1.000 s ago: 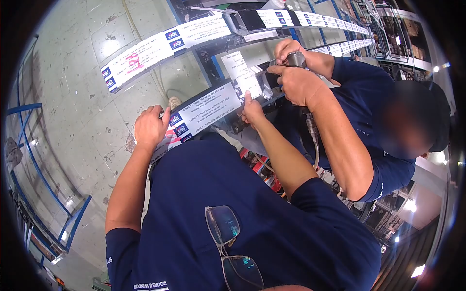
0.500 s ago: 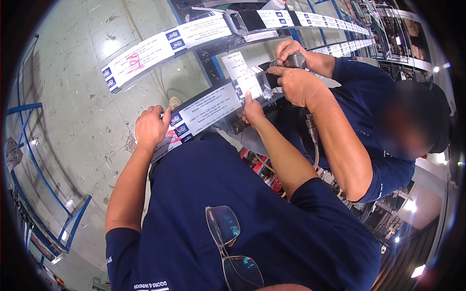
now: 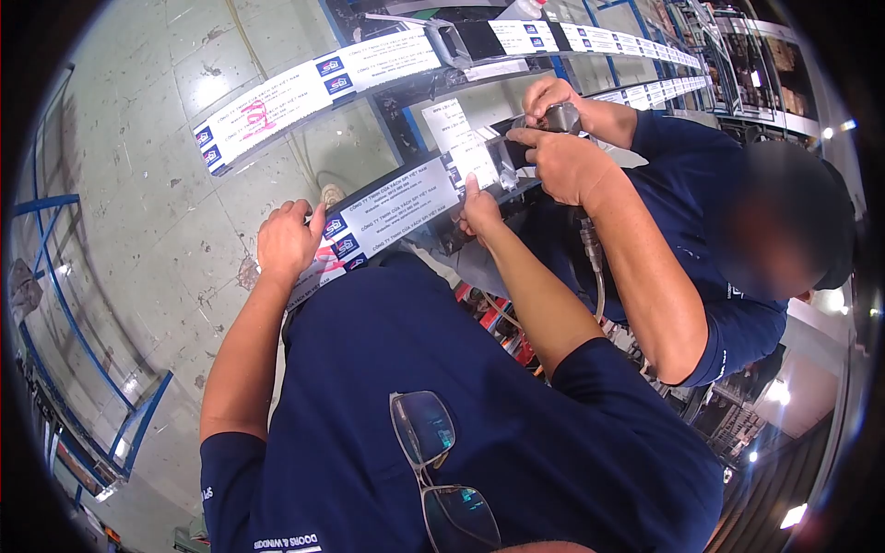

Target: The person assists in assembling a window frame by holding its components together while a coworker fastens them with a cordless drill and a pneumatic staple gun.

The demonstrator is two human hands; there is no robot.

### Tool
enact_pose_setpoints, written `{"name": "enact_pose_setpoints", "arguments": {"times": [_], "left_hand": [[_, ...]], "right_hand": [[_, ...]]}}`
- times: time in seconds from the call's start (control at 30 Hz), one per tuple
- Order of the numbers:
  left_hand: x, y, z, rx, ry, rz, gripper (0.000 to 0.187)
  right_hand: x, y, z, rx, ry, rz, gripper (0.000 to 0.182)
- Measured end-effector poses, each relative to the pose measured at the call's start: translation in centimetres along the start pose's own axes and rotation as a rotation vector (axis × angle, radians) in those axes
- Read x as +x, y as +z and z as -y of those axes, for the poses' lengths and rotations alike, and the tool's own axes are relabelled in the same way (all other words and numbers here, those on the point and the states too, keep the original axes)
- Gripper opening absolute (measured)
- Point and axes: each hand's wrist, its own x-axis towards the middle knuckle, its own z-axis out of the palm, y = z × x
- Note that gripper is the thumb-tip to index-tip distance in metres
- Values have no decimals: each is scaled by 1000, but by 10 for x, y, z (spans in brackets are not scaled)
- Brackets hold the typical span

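Observation:
Across my lap lies a long frame profile (image 3: 396,210), wrapped in white film with blue logos and pink marking near its left end. My left hand (image 3: 291,241) grips that left end, fingers curled over the far edge. At the other end, my right hand (image 3: 479,210) clasps the profile with its thumb on top; the fingers underneath are mostly hidden. Its thumb touches the lower end of a short white-filmed piece (image 3: 456,138) set crosswise there. Just beyond, a co-worker's two hands hold a dark power tool (image 3: 560,118) with a hose against the joint.
The co-worker (image 3: 682,240) leans in close on the right. Another filmed profile (image 3: 286,97) lies beyond mine on a blue-framed stand. A blue metal rack (image 3: 138,415) stands at left on the green floor (image 3: 166,184). Glasses (image 3: 426,429) hang from my shirt.
The co-worker's head has shifted slightly. My hands, the profile and the tool keep practically the same positions.

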Motion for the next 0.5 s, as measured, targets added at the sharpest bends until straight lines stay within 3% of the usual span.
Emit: {"name": "enact_pose_setpoints", "arguments": {"times": [0.5], "left_hand": [[0, -4, -1, -11, 4, 5, 41]], "right_hand": [[-2, -2, 3, -18, 15, 7, 80]]}}
